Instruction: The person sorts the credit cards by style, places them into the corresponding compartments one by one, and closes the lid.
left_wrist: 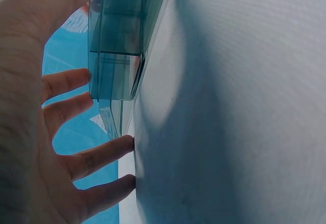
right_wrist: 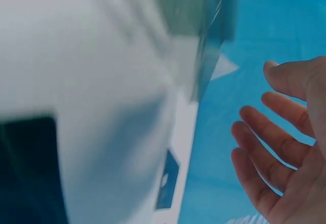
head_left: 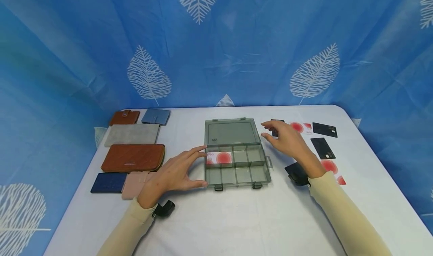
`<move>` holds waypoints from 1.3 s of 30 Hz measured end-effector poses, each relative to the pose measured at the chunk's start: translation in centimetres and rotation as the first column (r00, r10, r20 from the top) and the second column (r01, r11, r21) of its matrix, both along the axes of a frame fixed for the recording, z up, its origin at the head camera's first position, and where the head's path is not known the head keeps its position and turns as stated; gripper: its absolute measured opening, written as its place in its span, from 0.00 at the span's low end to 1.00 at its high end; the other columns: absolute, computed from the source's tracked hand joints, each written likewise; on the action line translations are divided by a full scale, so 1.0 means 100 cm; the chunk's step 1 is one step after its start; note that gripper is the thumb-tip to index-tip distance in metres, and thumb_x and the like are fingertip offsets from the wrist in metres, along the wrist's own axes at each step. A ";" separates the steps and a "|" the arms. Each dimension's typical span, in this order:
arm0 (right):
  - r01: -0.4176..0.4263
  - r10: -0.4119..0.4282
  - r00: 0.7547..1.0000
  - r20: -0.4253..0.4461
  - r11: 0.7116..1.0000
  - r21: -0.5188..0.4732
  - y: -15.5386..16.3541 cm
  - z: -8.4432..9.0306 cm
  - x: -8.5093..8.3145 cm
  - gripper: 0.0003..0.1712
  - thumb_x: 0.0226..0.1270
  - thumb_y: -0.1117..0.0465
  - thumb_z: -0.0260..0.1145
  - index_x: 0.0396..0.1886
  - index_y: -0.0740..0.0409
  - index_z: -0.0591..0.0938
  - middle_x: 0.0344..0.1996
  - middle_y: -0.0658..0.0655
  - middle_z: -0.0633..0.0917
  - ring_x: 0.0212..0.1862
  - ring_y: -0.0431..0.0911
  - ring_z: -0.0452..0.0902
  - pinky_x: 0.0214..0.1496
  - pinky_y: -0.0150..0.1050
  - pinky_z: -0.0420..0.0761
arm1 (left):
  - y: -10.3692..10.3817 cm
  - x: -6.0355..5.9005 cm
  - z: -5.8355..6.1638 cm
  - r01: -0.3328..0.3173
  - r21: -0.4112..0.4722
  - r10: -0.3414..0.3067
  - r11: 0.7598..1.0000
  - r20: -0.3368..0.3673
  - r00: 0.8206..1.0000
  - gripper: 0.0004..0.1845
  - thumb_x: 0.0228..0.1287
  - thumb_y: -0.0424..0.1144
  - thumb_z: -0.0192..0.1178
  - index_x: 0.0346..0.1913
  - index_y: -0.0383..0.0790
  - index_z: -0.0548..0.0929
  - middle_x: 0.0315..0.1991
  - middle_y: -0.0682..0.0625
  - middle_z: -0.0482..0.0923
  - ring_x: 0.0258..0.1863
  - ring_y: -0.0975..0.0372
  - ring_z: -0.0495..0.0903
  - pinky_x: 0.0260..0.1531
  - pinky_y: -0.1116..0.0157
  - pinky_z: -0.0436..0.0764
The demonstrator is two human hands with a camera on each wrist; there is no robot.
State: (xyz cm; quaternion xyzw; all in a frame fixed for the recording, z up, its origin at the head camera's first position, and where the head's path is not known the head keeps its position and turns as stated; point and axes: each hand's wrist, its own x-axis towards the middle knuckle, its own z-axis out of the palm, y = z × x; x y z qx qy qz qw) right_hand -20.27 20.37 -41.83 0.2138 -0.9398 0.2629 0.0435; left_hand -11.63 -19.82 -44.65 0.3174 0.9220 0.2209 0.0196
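Both forearms in cream sleeves reach forward, the left arm angling toward one o'clock, the right toward eleven. The left hand (head_left: 172, 173) lies low with its fingers (left_wrist: 97, 158) straight and spread, thumb apart. The right hand (head_left: 287, 139) hovers palm down, fingers (right_wrist: 270, 152) relaxed, loosely extended, gripping nothing.

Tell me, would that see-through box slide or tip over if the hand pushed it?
The see-through box would probably slide, not tip: it lies low and flat on the smooth white table. It likely feels light and stiff, being thin plastic holding only one card.
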 end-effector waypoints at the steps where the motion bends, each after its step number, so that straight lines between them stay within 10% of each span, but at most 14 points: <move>1: 0.018 -0.018 1.000 0.009 1.000 0.007 0.004 -0.001 -0.003 0.24 0.77 0.57 0.72 0.67 0.62 0.84 0.58 0.65 0.87 0.56 0.62 0.85 0.55 0.60 0.83 | 0.000 0.000 0.000 0.001 0.002 -0.001 1.000 0.000 1.000 0.50 0.58 0.70 0.74 0.78 0.47 0.74 0.84 0.51 0.62 0.73 0.49 0.75 0.61 0.42 0.82; 17: 0.229 -0.272 0.946 0.177 0.946 0.229 0.033 -0.012 -0.028 0.41 0.75 0.43 0.71 0.75 0.66 0.75 0.65 0.74 0.80 0.66 0.70 0.76 0.61 0.68 0.78 | -0.001 0.000 0.000 0.011 0.002 -0.011 1.000 0.000 1.000 0.50 0.59 0.71 0.73 0.78 0.47 0.74 0.84 0.51 0.61 0.74 0.49 0.75 0.62 0.43 0.82; 39: 0.220 -0.263 0.953 0.153 0.943 0.248 0.042 -0.020 -0.036 0.40 0.71 0.49 0.74 0.74 0.69 0.75 0.62 0.77 0.80 0.65 0.75 0.73 0.62 0.70 0.76 | -0.001 0.000 0.000 0.009 0.011 -0.009 1.000 -0.012 1.000 0.50 0.59 0.70 0.74 0.77 0.47 0.74 0.84 0.52 0.61 0.73 0.49 0.76 0.59 0.43 0.83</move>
